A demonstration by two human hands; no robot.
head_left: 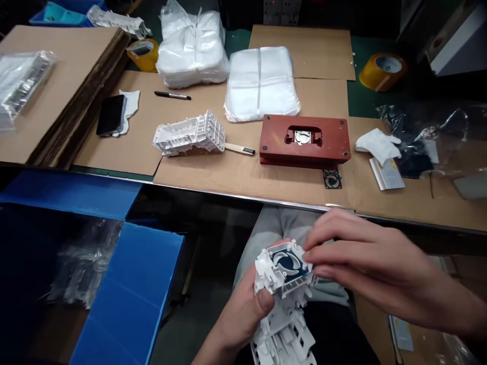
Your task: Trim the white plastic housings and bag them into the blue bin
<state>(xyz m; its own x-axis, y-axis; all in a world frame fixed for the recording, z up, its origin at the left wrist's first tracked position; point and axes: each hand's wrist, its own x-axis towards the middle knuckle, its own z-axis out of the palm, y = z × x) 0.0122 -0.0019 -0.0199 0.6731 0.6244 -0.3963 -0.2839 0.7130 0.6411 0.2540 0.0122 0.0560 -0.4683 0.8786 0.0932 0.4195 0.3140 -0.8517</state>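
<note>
My left hand (pixel 243 306) is closed around a white plastic housing (pixel 283 324), thumb on its near side, held above my lap. In the housing's raised square end lies a dark blue plate (pixel 288 263) with a swirl-shaped cutout, white plastic showing through it. My right hand (pixel 353 258) has its fingers drawn together on the right edge of that square end, beside a corner of the plate. What its fingertips press or pinch is partly hidden. On the table, a second white housing (pixel 188 134) lies on its side, and another blue plate (pixel 332 179) rests near the front edge.
A red block fixture (pixel 304 157) with a metal insert stands mid-table. Behind it are stacks of white bags (pixel 262 83). A brush (pixel 240 148), marker (pixel 172 95), phone (pixel 111 115), tape roll (pixel 383 71) and white glove (pixel 378 144) lie around. A blue bin (pixel 129 289) stands left.
</note>
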